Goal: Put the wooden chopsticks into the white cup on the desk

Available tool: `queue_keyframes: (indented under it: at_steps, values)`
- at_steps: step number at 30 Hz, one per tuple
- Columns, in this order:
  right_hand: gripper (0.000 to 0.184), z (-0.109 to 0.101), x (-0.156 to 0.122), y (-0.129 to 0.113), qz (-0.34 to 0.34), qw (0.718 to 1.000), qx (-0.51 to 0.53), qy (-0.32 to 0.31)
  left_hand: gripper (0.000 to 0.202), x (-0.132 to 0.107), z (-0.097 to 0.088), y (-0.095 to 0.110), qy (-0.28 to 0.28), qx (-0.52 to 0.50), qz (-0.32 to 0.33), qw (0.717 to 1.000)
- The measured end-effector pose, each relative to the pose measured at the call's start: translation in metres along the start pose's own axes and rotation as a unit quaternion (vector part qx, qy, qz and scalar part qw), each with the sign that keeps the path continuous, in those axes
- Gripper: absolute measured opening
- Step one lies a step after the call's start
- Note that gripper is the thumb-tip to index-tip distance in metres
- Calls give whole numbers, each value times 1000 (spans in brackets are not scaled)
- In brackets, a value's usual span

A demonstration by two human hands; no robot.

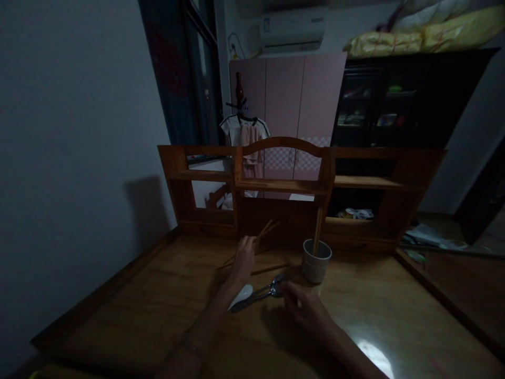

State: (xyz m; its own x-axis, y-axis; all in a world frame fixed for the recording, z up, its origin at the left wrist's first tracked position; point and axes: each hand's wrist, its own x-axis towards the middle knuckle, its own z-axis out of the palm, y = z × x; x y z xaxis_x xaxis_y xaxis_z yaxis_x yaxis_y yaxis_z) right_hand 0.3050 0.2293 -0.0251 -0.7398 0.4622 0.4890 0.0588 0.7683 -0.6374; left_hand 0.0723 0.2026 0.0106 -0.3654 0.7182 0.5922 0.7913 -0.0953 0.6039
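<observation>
My left hand [245, 257] is closed around a pair of wooden chopsticks [269, 227], whose ends rise toward the shelf. More chopsticks [271, 269] lie on the table beside and beyond it. Below that hand rest a white spoon [242, 295] and metal spoons [256, 295], their bowls toward my right hand [305, 305]. The right fingers are curled together, tips against the bowl of one metal spoon; whether they grip it is hidden. Just beyond stands a light grey cup [314, 271], upright, with chopsticks [317, 229] standing in it.
The wooden table [355, 310] has a raised edge and a wooden shelf unit [282, 185] along its back. A wall [87, 158] borders the left side. Behind are pink wardrobes [284, 105], hanging clothes [250, 134] and a dark cabinet [418, 105]. The room is dim.
</observation>
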Motion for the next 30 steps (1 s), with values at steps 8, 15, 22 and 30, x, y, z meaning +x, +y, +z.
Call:
queue_keyframes:
  at_steps: [8, 15, 22, 30]
  values:
    - [29, -54, 32, -62, -2, 980, 168, 110, 28, -44, -46, 122, -137, -435, -131, 880]
    - [20, -91, 24, -107, -32, 975, 206, 77, 29, -75, -37, 157, -131, -493, -150, 847]
    - [14, -99, 15, -103, -9, 986, 133, 104, 23, -78, -19, 165, -110, -434, -127, 885]
    - [19, -90, -1, -80, 9, 984, 141, 113, 14, -88, 10, 151, -82, -403, -121, 903]
